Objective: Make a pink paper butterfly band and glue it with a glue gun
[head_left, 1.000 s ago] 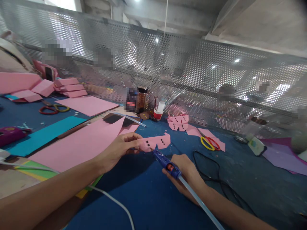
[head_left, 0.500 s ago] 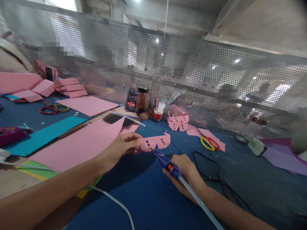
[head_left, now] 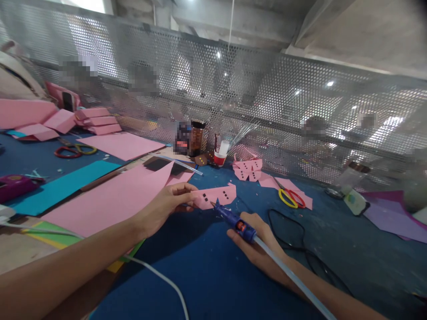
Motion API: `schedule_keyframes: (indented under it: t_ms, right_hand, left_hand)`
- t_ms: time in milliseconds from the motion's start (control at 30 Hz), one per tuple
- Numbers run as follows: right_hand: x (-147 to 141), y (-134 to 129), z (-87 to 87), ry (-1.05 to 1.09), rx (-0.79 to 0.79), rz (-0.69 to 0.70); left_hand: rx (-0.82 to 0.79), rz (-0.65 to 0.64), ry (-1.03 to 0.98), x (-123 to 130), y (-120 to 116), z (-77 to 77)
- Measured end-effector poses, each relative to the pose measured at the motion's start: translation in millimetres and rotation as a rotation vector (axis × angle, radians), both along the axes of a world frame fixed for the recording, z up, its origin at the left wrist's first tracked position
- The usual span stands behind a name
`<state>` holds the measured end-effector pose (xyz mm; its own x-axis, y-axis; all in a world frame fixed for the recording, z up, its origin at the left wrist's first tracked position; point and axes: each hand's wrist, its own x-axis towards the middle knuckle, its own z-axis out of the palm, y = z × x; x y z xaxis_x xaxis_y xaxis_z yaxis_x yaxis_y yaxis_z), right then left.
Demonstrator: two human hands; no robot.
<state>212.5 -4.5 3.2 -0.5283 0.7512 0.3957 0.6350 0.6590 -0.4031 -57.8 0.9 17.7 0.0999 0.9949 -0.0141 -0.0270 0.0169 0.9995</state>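
Note:
Between its thumb and fingers, my left hand (head_left: pixel 170 204) pinches the left end of a pink paper piece (head_left: pixel 216 197) marked with small black squares. My right hand (head_left: pixel 258 240) is wrapped round a blue hot glue gun (head_left: pixel 235 222). A long translucent glue stick (head_left: pixel 290 271) trails from the gun's rear toward the lower right. The gun's nozzle points up and left, at the lower edge of the pink piece; whether it touches the paper I cannot tell. Farther back sits another pink paper shape (head_left: pixel 247 169) with similar black squares.
Yellow-and-red scissors (head_left: pixel 291 198) lie on pink scraps at right, near a black cord (head_left: pixel 287 245). A red-and-white cup (head_left: pixel 220 158) stands before the perforated metal screen (head_left: pixel 273 98). Pink sheets (head_left: pixel 116 200), a teal strip (head_left: pixel 66 184) and a white cable (head_left: pixel 156 272) lie at left.
The glue gun and my right hand have shifted slightly to the right and down, the nozzle staying near the pink piece's lower edge. My left hand keeps its pinch almost unmoved.

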Motion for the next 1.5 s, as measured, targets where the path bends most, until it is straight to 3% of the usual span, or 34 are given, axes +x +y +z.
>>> schedule_keyframes:
  t_ms: [267, 600, 733, 900, 1167, 1500]
  right_hand:
    - [-3.4, -4.6, -6.8, 0.339, -0.529, -0.126]
    - [-2.0, 2.4, 1.4, 0.477, -0.76, 0.024]
    - [0.6, 9.1, 3.4, 0.426, -0.704, 0.001]
    - [9.7, 25.1, 7.2, 0.263, -0.612, -0.037]
    - [21.6, 34.2, 21.5, 0.057, -0.601, -0.019]
    - [20.0, 30.0, 18.2, 0.037, -0.615, -0.038]
  left_hand:
    - [0.012, -0.014, -0.024, -2.0, 1.7, -4.6]
    - [-0.072, 0.081, -0.299, -14.1, 9.9, -4.7]
    - [-0.049, 0.221, -0.37, -29.1, 19.6, -0.7]
    - [-0.041, 0.304, -0.384, -43.2, 26.7, 2.1]
    - [-0.078, 0.306, -0.394, -50.6, 31.5, -0.3]
    - [-0.08, 0.315, -0.344, -46.3, 30.2, -3.6]
